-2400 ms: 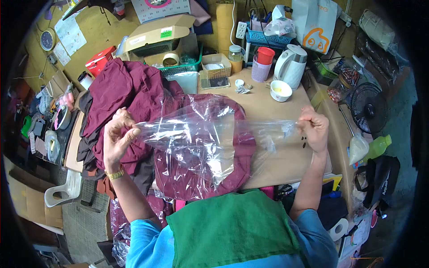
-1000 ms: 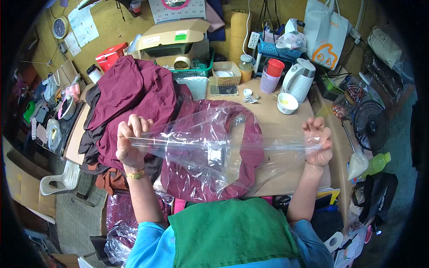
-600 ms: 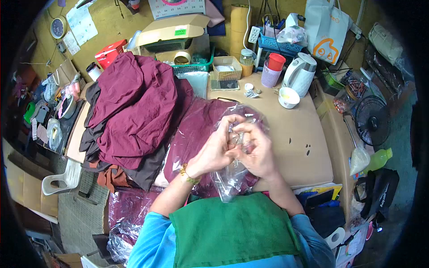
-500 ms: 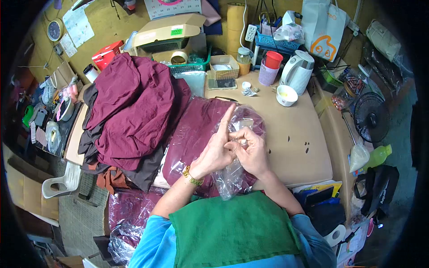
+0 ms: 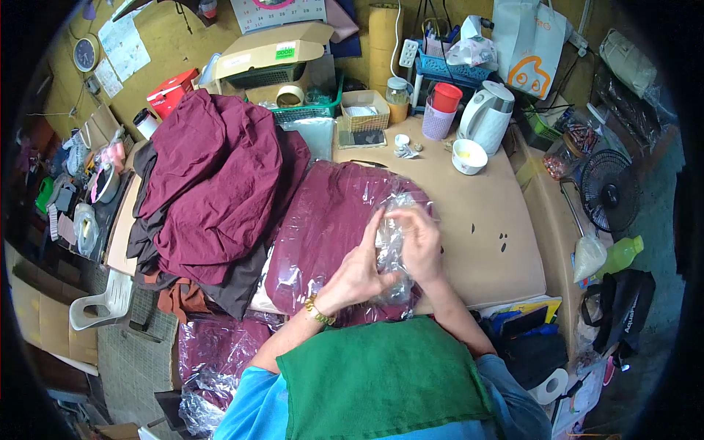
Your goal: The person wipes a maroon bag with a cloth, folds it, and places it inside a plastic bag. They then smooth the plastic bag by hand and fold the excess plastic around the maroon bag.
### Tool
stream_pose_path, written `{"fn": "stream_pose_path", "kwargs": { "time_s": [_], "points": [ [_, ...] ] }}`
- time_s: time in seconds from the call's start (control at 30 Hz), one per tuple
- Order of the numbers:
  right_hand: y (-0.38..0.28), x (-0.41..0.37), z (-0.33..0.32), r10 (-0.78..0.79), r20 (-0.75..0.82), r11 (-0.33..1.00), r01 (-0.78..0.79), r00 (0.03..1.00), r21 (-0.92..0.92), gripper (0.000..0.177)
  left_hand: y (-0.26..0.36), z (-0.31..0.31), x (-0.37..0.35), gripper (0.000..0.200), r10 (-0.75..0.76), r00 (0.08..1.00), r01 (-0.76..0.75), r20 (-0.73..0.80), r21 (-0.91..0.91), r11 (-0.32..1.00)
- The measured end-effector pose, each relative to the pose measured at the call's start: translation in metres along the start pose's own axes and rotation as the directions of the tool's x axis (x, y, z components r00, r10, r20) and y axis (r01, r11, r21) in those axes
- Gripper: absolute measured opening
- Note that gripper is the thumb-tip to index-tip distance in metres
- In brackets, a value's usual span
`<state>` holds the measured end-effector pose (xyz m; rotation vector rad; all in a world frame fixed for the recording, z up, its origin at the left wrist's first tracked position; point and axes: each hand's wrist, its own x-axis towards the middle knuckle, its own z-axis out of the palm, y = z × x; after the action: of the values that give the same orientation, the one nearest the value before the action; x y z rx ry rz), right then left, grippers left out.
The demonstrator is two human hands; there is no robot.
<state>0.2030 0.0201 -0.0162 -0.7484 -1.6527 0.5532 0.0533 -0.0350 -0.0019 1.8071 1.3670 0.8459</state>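
A maroon garment in a clear plastic bag [image 5: 323,220] lies flat on the table in front of me. My left hand [image 5: 359,273] is over its right part, fingers stretched out and thumb apart, with nothing visible in it. Close by on the right, my right hand [image 5: 419,242] has bent fingers smeared by motion, its fingertips near those of the left. Whether it holds anything cannot be made out. Crumpled clear plastic [image 5: 396,253] shows beneath and between both hands. A loose pile of maroon cloth [image 5: 220,183] rests to the left of the bag.
At the back stand a white kettle [image 5: 487,117], a white bowl [image 5: 469,163], a red cup [image 5: 446,97] and a woven basket [image 5: 365,117]. More bagged maroon cloth [image 5: 220,352] lies low on the left, near a white plastic chair [image 5: 110,301]. A black fan [image 5: 610,191] is at the right.
My hands have come apart from their contact over the bag. The left index finger no longer points far up, and the right hand has risen slightly, its fingers now blurred.
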Motion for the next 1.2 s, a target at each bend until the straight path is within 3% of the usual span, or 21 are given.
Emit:
{"fn": "stream_pose_path", "kwargs": {
  "time_s": [0.03,0.1,0.13,0.17,0.23,0.27,0.3,0.33,0.37,0.43,0.57,0.63,0.67,0.7,0.77,0.83,0.9,0.93,1.03,1.07,1.2],
  "points": [
    [0.008,0.002,0.001,0.001,0.001,1.0,-0.001,1.0,0.0,0.019,-0.009,0.007,0.002,0.111,-0.101,0.994,0.099,0.037,0.063,0.993],
    [0.024,0.004,-0.001,0.319,-0.104,0.747,-0.182,0.942,0.639,0.031,-0.027,0.017,0.001,0.11,-0.07,0.997,0.071,-0.024,0.032,0.997],
    [0.022,0.002,-0.01,0.491,-0.049,0.566,-0.276,0.87,0.777,0.035,-0.031,0.019,0.0,0.11,-0.037,0.996,0.037,-0.083,0.005,0.999],
    [0.03,0.0,-0.019,0.495,-0.051,0.566,-0.277,0.867,0.777,0.035,-0.03,0.016,-0.001,0.11,-0.038,0.996,0.038,-0.079,0.004,0.999],
    [0.04,0.002,-0.033,0.085,0.492,-0.202,-0.469,0.866,0.86,0.037,-0.026,0.005,-0.003,0.109,-0.017,0.993,-0.004,-0.118,-0.174,0.985],
    [0.033,0.001,-0.038,0.223,0.567,0.013,-0.584,0.793,0.812,0.033,-0.032,0.006,0.0,0.108,0.076,0.981,-0.118,-0.181,-0.231,0.966],
    [0.024,-0.003,-0.031,0.222,0.568,0.013,-0.585,0.792,0.811,0.033,-0.031,0.005,0.0,0.108,0.076,0.98,-0.118,-0.182,-0.231,0.966],
    [0.006,-0.004,-0.012,0.253,0.401,0.582,-0.47,0.881,0.664,0.031,-0.024,0.003,-0.001,0.109,0.083,0.982,-0.104,-0.168,-0.12,0.987],
    [-0.004,-0.008,-0.001,0.17,0.245,0.941,-0.231,0.954,0.247,0.031,-0.02,0.004,-0.002,0.11,0.089,0.985,-0.091,-0.151,-0.007,0.996],
    [0.014,-0.018,0.005,0.186,0.273,0.93,-0.259,0.944,0.261,0.026,-0.021,0.009,-0.002,0.11,0.114,0.978,-0.103,-0.172,0.073,0.992],
    [0.003,-0.014,0.009,0.351,-0.012,0.913,-0.34,0.936,0.225,0.024,-0.023,0.003,0.003,0.113,0.347,0.892,-0.306,-0.29,0.178,0.935],
    [-0.02,-0.02,0.005,0.25,-0.144,0.934,-0.2,0.957,0.296,0.028,-0.019,-0.003,0.0,0.115,-0.001,0.975,-0.005,-0.224,-0.022,1.0],
    [-0.025,-0.025,0.005,0.103,-0.106,0.979,-0.082,0.989,0.188,0.021,-0.023,0.0,0.001,0.115,0.04,0.975,-0.044,-0.217,-0.012,0.999],
    [-0.025,-0.012,0.008,-0.269,-0.054,0.963,0.269,0.962,-0.016,0.024,-0.025,0.004,0.001,0.115,0.037,0.976,-0.041,-0.214,-0.014,0.999],
    [-0.023,-0.007,0.015,-0.335,0.07,0.919,0.342,0.94,-0.197,0.025,-0.021,0.012,0.002,0.118,0.224,0.935,-0.223,-0.276,0.037,0.974],
    [-0.015,-0.01,0.008,-0.164,0.177,0.944,0.206,0.97,-0.257,0.02,-0.018,0.014,-0.003,0.105,0.146,0.942,-0.168,-0.301,-0.049,0.985],
    [-0.005,-0.008,0.003,0.079,0.221,0.935,0.004,0.972,-0.355,0.012,-0.031,0.012,-0.002,0.076,0.543,0.781,-0.407,-0.308,0.408,0.817],
    [-0.006,-0.006,0.003,0.129,0.212,0.932,-0.046,0.969,-0.358,0.014,-0.035,0.012,-0.002,0.039,0.496,0.853,-0.389,-0.166,0.431,0.814],
    [-0.01,0.0,0.0,0.336,0.297,0.889,-0.196,0.894,-0.415,0.03,-0.037,0.011,-0.013,0.026,0.546,0.832,-0.359,-0.102,0.651,0.669],
    [0.001,-0.005,0.001,0.355,0.353,0.909,-0.231,0.866,-0.347,0.052,-0.039,0.013,-0.013,0.018,0.497,0.86,-0.285,-0.113,0.703,0.652],
    [0.017,-0.004,-0.011,0.418,0.477,0.908,-0.377,0.773,-0.183,0.086,-0.047,0.019,-0.014,0.027,0.506,0.838,-0.186,-0.204,0.765,0.616]
  ]
}}
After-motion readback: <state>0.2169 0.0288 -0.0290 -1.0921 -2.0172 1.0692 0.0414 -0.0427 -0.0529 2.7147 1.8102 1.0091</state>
